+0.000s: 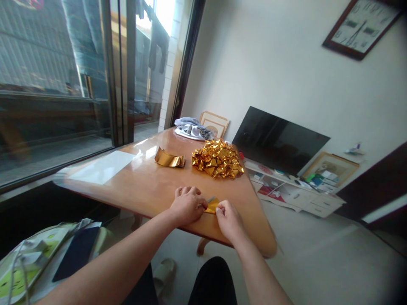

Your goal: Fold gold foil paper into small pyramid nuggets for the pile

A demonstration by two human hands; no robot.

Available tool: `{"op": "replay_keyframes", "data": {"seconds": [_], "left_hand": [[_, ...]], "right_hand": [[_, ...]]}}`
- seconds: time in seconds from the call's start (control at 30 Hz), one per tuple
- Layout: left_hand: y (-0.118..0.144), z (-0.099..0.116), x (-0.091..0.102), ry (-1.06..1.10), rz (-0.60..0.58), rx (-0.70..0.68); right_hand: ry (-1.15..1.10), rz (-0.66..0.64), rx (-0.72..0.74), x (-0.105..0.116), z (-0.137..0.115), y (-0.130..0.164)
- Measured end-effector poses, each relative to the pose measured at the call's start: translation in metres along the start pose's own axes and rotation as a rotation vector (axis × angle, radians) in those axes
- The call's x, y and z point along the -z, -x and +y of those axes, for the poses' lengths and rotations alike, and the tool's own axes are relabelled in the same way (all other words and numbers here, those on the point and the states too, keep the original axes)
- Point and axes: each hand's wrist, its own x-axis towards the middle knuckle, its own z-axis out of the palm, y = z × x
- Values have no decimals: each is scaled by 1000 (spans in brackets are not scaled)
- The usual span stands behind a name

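Observation:
A small piece of gold foil paper (211, 206) lies on the wooden table (143, 186) near its front edge. My left hand (187, 205) presses on its left side, fingers curled over it. My right hand (227, 217) pinches its right edge. Both hands hold the same piece, which is mostly hidden between them. Farther back sits a heap of folded gold foil pieces (218, 158). To its left lies a small stack of flat gold foil sheets (169, 159), curling upward.
A white sheet (104, 166) lies at the table's left. Grey cloth (192, 128) and a picture frame (215, 123) sit at the far end. A dark TV screen (278, 140) leans on a low white cabinet (295, 192) to the right. Glass sliding doors stand at left.

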Motion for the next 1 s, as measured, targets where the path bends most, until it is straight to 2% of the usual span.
{"op": "replay_keyframes", "data": {"seconds": [0.33, 0.5, 0.67, 0.8, 1.0], "left_hand": [[-1, -1, -2, 13, 6, 6], [1, -1, 0, 26, 0, -1], [1, -1, 1, 30, -18, -3], [0, -4, 2, 54, -39, -26], [-3, -8, 2, 91, -92, -8]], "right_hand": [[10, 18, 26, 0, 3, -2], [97, 82, 24, -2, -11, 1], [175, 18, 24, -5, -28, 2], [198, -38, -19, -1, -32, 0], [255, -51, -42, 0, -38, 1]]}}
